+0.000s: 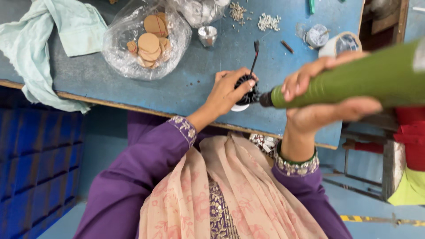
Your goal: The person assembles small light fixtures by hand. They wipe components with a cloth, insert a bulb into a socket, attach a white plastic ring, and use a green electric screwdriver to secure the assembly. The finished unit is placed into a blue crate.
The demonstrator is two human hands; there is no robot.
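My left hand grips a small black finned round part with a white base, set on the blue worktable near its front edge. A black and red wire rises from that part. My right hand holds a thick green power screwdriver lying across the view, its dark tip touching the right side of the finned part.
A clear plastic bag of round tan discs lies at the back left beside a pale green cloth. A small metal cup, scattered white small parts, a tape roll and a second bag sit further back.
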